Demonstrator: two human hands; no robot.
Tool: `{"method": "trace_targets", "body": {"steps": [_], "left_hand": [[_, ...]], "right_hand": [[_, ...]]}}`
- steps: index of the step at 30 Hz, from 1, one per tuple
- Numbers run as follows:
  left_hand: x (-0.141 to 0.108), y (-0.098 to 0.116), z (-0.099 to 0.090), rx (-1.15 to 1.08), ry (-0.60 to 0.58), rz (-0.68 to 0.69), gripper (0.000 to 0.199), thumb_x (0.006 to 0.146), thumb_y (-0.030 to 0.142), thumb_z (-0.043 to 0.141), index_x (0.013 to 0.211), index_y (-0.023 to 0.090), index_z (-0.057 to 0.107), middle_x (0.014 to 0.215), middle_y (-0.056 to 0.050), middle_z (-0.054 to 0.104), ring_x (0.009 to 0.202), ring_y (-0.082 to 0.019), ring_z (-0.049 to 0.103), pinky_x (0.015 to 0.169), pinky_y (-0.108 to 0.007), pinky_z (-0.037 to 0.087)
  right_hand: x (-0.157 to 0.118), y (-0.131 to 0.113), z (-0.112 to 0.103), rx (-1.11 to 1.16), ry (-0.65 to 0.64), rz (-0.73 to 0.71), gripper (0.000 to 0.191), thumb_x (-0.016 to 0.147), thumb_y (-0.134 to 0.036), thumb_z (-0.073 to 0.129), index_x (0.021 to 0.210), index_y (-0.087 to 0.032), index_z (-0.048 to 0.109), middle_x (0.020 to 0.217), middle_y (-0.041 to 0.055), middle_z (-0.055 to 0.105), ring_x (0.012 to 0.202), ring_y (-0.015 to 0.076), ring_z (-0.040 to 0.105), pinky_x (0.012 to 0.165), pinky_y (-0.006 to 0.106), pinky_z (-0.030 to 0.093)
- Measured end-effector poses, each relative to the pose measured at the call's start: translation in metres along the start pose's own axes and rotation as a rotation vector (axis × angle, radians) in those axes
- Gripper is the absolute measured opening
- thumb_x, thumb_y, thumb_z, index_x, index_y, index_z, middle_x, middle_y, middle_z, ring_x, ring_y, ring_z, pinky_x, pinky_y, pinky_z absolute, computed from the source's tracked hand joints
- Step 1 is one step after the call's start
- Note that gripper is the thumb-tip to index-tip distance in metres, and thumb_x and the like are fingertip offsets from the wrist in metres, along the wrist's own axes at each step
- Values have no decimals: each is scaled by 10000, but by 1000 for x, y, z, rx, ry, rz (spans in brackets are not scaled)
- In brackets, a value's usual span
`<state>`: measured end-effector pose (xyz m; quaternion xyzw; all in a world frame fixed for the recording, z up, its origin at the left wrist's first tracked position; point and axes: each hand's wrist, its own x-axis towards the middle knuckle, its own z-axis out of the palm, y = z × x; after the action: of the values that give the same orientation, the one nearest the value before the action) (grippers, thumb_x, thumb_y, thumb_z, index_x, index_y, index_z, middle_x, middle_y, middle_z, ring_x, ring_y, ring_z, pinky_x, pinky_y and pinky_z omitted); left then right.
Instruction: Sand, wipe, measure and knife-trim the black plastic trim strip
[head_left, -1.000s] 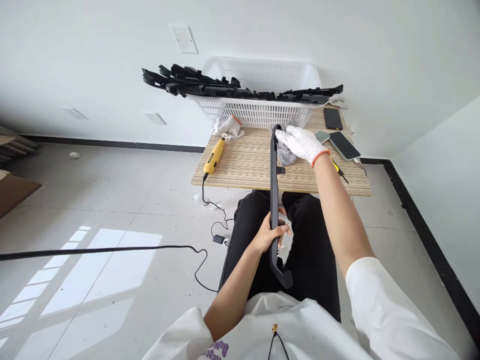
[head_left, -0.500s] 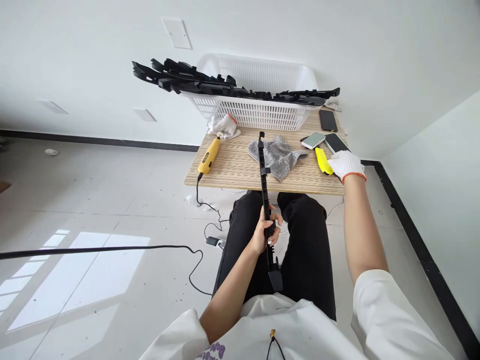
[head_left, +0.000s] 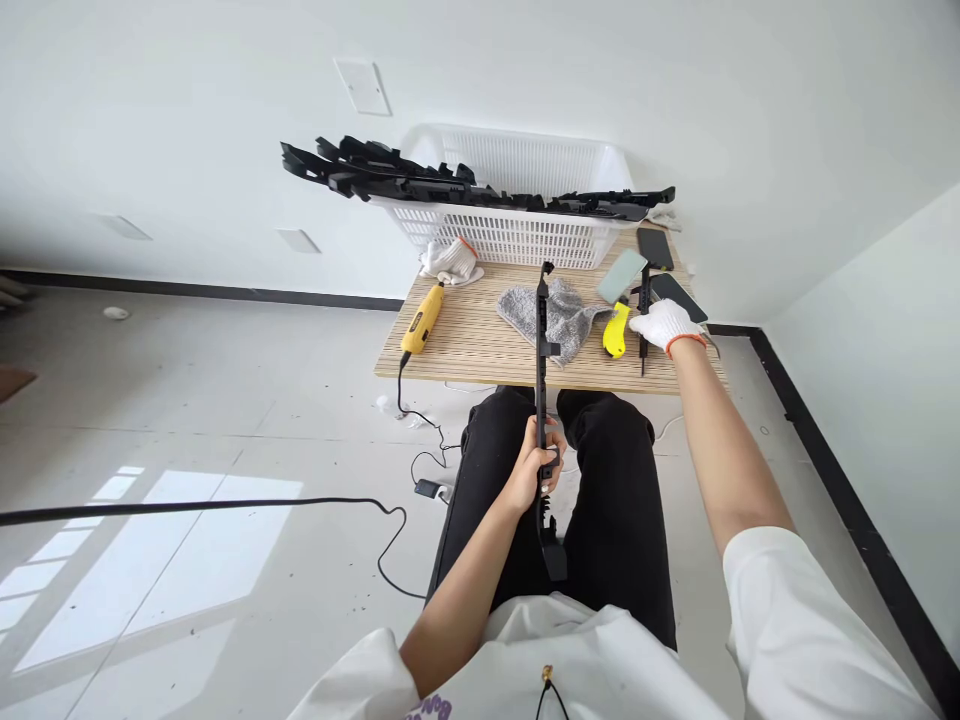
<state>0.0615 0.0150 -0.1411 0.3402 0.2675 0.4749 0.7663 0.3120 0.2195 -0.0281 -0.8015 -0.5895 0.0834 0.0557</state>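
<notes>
My bare left hand (head_left: 534, 468) is wrapped round a long, narrow black plastic trim part (head_left: 541, 370), held upright over my lap with its far end above the table edge. In a white glove with an orange cuff, my right hand (head_left: 667, 325) is at the table's right side, its fingers closed on a black caliper (head_left: 643, 345) that points toward me. Just left of the caliper lies a yellow-handled tool (head_left: 616, 330). A pale green phone-like slab (head_left: 622, 275) and a dark phone-like slab (head_left: 677, 297) lie close by.
A white plastic basket (head_left: 495, 232) bears several black trim parts (head_left: 450, 188) across its rim. On the wooden table (head_left: 480, 355) lie a grey cloth (head_left: 570, 325), a yellow corded power tool (head_left: 423, 320), a white glove (head_left: 454, 260) and a black flat device (head_left: 655, 248). Cords trail across the floor.
My right hand has moved left and now grips the caliper, which has turned to point toward me. The yellow-handled tool has shifted left. The trim part in my left hand has moved slightly right.
</notes>
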Motion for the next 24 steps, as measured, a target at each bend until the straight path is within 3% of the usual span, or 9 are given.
{"method": "trace_targets", "body": {"steps": [6, 9, 11, 14, 17, 21, 24], "left_hand": [[-2, -1, 0, 9, 21, -23, 399, 747, 285, 549, 1108, 279, 379, 858, 83, 480, 345, 14, 295, 290, -121, 251], [-2, 0, 1, 1, 34, -21, 404, 744, 298, 557, 1107, 279, 382, 859, 82, 472, 344, 15, 289, 287, -122, 241], [-2, 1, 1, -1, 38, -24, 402, 747, 300, 559, 1109, 277, 387, 862, 79, 470, 348, 15, 292, 288, -123, 238], [-1, 3, 3, -2, 43, -32, 391, 747, 294, 557, 1102, 271, 393, 853, 79, 456, 353, 18, 282, 290, -120, 230], [-2, 5, 5, 11, 71, -40, 385, 736, 278, 550, 1087, 264, 393, 838, 84, 433, 357, 19, 272, 294, -118, 224], [-4, 9, 6, 14, 99, -46, 392, 721, 278, 563, 1075, 265, 396, 807, 89, 405, 365, 11, 271, 293, -117, 214], [-6, 14, 5, -53, 100, -38, 382, 716, 295, 582, 1057, 271, 413, 774, 93, 384, 360, 8, 240, 292, -119, 182]], "right_hand": [[-19, -1, 1, 54, 237, 75, 373, 940, -335, 488, 1208, -120, 632, 1177, 237, 658, 1137, 367, 623, 908, 486, 495], [-46, 1, -3, 286, 317, 80, 419, 953, -294, 454, 1329, -133, 549, 1189, 218, 654, 1028, 304, 651, 809, 424, 527], [-75, -1, -6, 661, 245, 54, 509, 950, -301, 445, 1451, -215, 432, 1051, 130, 699, 726, 201, 650, 584, 320, 513], [-127, -13, 0, 1188, -22, -22, 660, 947, -465, 486, 1553, -360, 247, 817, -6, 685, 399, 97, 454, 347, 207, 325], [-167, -33, 22, 1480, -210, -141, 691, 915, -547, 553, 1538, -402, 292, 751, -50, 656, 336, 67, 395, 280, 185, 280], [-194, -53, 61, 1674, -220, -100, 616, 929, -536, 551, 1494, -384, 360, 723, -70, 635, 301, 56, 374, 244, 184, 283], [-206, -58, 81, 1736, -299, -60, 552, 934, -514, 551, 1447, -363, 415, 696, -80, 622, 282, 53, 356, 235, 189, 284]]}}
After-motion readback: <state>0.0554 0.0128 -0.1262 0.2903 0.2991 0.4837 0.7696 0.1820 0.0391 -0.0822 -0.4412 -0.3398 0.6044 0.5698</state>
